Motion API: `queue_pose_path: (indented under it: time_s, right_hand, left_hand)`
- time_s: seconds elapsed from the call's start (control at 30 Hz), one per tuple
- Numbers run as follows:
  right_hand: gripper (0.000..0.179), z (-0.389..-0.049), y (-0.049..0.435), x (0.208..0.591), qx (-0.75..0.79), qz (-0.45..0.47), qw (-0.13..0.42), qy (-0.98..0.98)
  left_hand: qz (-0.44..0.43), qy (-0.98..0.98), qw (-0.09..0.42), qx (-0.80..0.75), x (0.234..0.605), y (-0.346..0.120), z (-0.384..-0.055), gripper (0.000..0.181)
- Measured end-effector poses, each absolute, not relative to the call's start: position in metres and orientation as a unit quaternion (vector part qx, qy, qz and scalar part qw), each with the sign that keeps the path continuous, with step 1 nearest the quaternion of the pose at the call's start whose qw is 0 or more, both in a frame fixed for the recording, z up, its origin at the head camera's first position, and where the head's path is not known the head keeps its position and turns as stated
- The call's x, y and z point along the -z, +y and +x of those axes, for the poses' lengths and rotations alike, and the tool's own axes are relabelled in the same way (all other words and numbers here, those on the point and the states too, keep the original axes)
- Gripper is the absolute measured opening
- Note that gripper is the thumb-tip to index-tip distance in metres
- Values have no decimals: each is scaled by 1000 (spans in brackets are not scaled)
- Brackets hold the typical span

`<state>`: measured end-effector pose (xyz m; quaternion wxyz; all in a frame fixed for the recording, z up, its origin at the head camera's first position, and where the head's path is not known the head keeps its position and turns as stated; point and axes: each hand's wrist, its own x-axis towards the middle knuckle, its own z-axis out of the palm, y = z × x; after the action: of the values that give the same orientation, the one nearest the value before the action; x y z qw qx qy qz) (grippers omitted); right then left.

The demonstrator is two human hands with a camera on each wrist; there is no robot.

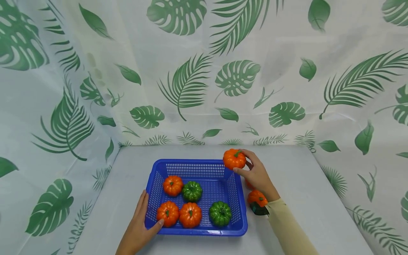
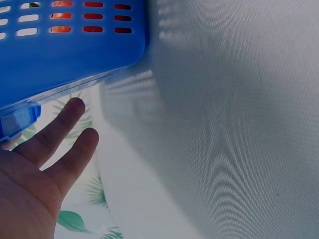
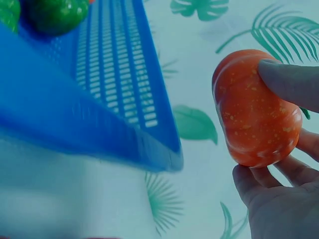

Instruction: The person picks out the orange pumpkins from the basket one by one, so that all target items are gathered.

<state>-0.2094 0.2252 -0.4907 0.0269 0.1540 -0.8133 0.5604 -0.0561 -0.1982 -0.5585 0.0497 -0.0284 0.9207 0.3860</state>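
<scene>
In the head view my right hand [image 1: 257, 174] holds a small orange pumpkin [image 1: 234, 159] above the back right corner of a blue plastic basket [image 1: 196, 232]. The right wrist view shows the thumb on one side of this pumpkin [image 3: 254, 112] and fingers on the other. My left hand [image 1: 140, 223] is at the basket's front left corner, thumb by the rim. Its fingers [image 2: 75, 159] look straight and spread in the left wrist view. Inside the basket lie several pumpkins, orange ones such as the front left pumpkin [image 1: 168, 214], plus a green pumpkin [image 1: 192, 191] and another green pumpkin [image 1: 220, 214].
Right of the basket, on the white tabletop [image 1: 296, 184], lies an orange and dark green pumpkin [image 1: 257, 199]. Another orange piece [image 1: 249, 184] is partly hidden by my right hand. Leaf-printed sheeting [image 1: 204, 88] rises behind the table and on both sides.
</scene>
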Motion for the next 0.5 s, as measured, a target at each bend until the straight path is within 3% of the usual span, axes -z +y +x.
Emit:
queue_pose_path:
  time_s: [0.5]
  right_hand:
    - [82,-203,268,486,-537,73,24,-840]
  left_hand:
    - [-16,922,33,-386,560,-198,-55,116]
